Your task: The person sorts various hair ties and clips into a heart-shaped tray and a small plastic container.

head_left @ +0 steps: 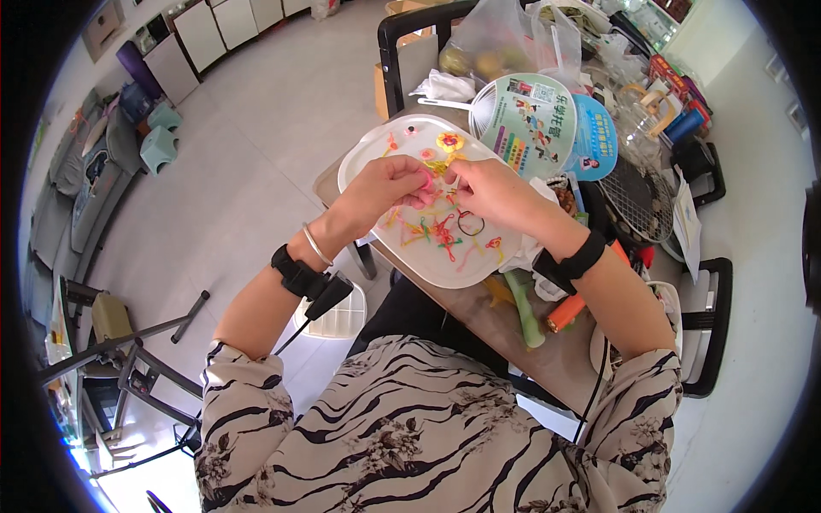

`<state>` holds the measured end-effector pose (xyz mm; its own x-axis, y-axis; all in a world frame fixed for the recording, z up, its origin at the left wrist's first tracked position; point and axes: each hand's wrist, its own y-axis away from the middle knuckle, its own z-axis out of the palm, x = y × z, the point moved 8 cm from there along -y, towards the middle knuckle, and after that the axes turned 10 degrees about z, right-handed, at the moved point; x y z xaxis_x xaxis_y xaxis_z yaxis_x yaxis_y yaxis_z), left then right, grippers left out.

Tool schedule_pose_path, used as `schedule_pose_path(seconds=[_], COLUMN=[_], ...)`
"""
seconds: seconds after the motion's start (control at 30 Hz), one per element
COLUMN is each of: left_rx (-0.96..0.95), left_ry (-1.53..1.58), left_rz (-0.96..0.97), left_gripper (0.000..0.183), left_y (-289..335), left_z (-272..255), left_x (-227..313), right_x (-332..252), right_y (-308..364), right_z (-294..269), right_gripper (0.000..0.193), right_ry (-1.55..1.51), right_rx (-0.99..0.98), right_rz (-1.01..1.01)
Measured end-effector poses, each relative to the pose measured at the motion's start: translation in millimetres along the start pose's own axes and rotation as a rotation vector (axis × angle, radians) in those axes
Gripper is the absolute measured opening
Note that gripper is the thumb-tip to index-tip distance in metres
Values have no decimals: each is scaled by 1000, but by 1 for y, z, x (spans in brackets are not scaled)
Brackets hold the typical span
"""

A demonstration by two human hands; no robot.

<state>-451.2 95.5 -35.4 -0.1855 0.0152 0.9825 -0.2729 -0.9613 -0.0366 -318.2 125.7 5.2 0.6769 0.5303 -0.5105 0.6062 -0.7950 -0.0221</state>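
Both hands work above a white oval tray (pixel 357 156) on the table. My left hand (pixel 385 186) is closed, with a small pink strand-like piece (pixel 427 179) pinched at its fingertips. Close by on the right, my right hand (pixel 492 193) has thumb and fingers pressed together; what they hold, if anything, is too small to name. Beyond the hands, a yellow flower-shaped piece (pixel 450 142) with a dark centre lies on the tray. Red, green, yellow and pink tangled strands (pixel 445 235) lie nearer me, beside a thin dark ring (pixel 470 224).
Hand fans (pixel 532 124) lie behind the tray, near a plastic bag of round produce (pixel 492 60). To the right are a racket (pixel 637 201) and a glass jug (pixel 637 128). A long green vegetable-like thing (pixel 524 312) and an orange tube (pixel 566 314) lie near the table's front edge.
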Motion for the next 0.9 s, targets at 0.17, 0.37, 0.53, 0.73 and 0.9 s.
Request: schedule_pose_path(seconds=[0.17,0.37,0.53,0.73,0.9], left_rx=[-13,-63,-45,66,75], left_ry=[-62,-283,-192,-175,-184], left_rz=[10,101,112,232,348], left_gripper=[19,24,22,14,12], left_y=[-8,-13,-20,-23,-33], left_z=[12,27,36,46,63], left_x=[11,30,29,48,65], right_x=[2,1,14,27,11], right_y=[2,7,8,23,36], right_z=[-12,-37,-40,-39,-62], right_gripper=[11,17,21,28,29], right_ry=[183,30,-461,-922,-969], right_rx=[14,77,-34,-114,0], right_rz=[-40,9,182,333,271])
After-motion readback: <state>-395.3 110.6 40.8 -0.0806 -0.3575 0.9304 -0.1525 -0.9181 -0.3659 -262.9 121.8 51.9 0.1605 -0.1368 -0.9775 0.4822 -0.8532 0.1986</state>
